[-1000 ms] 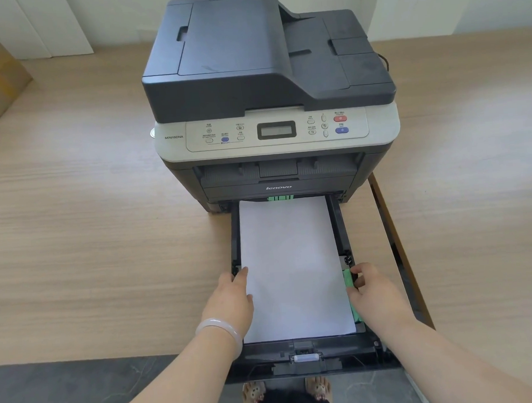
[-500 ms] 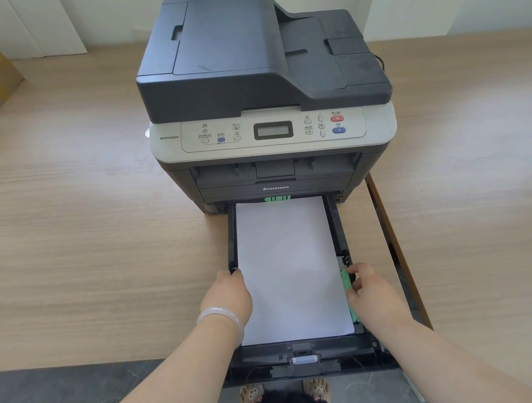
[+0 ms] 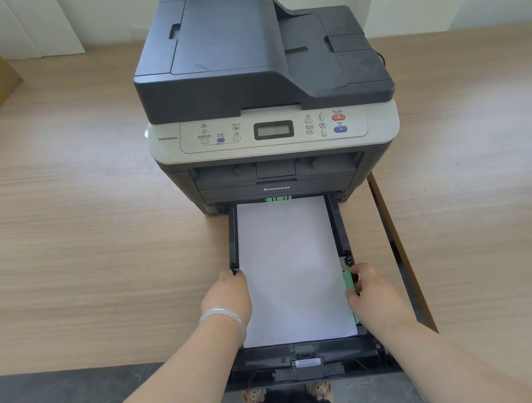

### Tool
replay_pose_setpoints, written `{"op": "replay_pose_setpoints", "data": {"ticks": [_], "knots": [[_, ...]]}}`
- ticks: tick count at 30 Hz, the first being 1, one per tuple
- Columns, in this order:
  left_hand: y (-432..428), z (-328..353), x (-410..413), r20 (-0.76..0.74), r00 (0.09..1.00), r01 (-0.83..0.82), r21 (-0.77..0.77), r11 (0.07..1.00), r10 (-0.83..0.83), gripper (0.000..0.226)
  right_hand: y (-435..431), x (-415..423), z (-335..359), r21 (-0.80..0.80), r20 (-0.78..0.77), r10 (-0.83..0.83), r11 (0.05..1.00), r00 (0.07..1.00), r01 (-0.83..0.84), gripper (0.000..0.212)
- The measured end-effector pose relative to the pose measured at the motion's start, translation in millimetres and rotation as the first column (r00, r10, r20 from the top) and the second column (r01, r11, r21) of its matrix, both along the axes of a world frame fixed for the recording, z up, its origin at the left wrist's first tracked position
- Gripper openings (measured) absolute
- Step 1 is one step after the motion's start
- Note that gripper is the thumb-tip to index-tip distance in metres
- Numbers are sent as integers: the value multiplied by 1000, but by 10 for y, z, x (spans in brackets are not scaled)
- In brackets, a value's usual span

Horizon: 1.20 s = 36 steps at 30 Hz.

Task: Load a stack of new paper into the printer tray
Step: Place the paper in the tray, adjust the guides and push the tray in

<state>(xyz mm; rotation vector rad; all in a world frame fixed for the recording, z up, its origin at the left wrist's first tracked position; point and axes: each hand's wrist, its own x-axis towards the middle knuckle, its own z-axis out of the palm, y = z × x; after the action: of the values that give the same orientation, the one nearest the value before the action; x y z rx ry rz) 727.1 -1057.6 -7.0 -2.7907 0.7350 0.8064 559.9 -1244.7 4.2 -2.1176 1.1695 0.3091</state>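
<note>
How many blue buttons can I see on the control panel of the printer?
2. One small blue button lies left of the display; one larger blue button lies at the right, under the red button.

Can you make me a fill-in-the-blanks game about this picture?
1. The white paper stack lies in the pulled-out black printer ____.
2. The pale bangle is on the ____ wrist.
3. The right hand pinches a ____ plastic guide tab.
4. The left hand rests at the paper's ____ edge.

Answers: tray, left, green, left

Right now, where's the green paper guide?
Head view: the green paper guide sits on the tray's right side, against the paper's right edge, pinched by the right hand.
</note>
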Motion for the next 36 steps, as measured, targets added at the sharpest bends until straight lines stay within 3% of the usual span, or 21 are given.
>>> {"op": "replay_pose_setpoints", "data": {"ticks": [11, 14, 18, 24, 36], "knots": [[23, 72, -84, 10, 1000, -18, -90, 996, 19, 56, -8, 22, -13, -46, -30, 45, 998, 999, -46, 47], [-33, 84, -60, 61, 993, 103, 29, 994, -105, 48, -3, 52, 4, -85, -61, 79, 993, 995, -84, 50], [-83, 104, -52, 61, 989, 130, 88, 988, -136, 39, 0, 102, 9, -98, -102, 105, 989, 989, -115, 49], [-27, 54, -29, 67, 990, 127, -11, 992, -126, 57, -31, 133, -17, -119, -143, 130, 982, 981, -147, 42], [53, 103, -42, -26, 999, 15, -171, 985, -20, 53, -20, 69, 4, -72, -81, 133, 988, 988, -139, 56]]}}
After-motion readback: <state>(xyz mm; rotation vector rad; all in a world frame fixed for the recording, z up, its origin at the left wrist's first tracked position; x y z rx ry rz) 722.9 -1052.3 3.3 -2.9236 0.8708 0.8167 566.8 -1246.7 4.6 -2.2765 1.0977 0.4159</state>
